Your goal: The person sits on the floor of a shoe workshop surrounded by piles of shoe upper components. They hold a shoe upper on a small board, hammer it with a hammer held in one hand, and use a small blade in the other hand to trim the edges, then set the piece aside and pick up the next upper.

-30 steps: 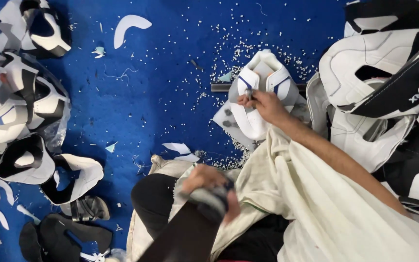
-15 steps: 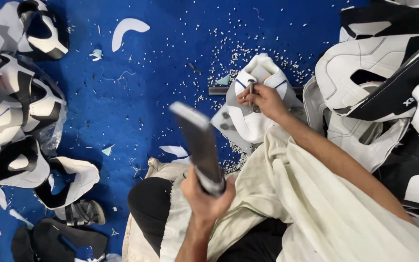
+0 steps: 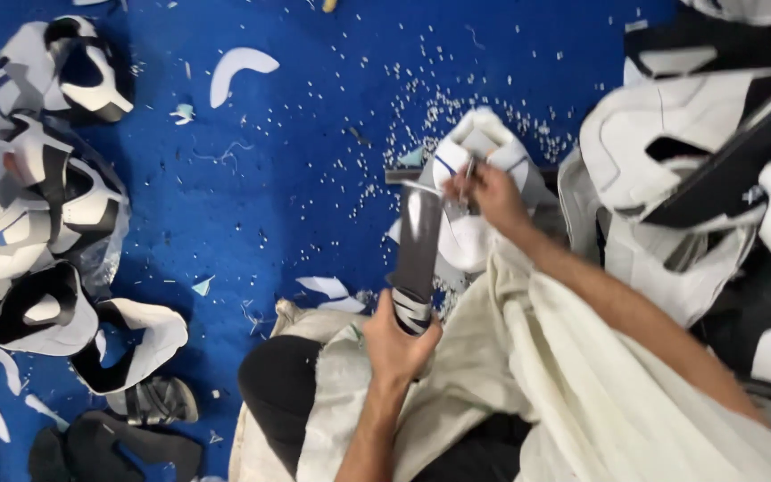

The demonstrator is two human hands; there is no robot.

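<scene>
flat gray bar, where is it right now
In the head view the flat gray bar stands mid-frame, its taped end gripped by the left hand, its top beside the right hand on the white shoe piece.

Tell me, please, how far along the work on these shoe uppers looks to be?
Done, apparently: white bits litter the blue floor. In hand: the right hand presses a thin metal tool on a white upper, and the left hand holds a dark flat bar beside it. Left, perhaps: the right heap and the left heap of uppers; which is finished, I cannot tell.
</scene>
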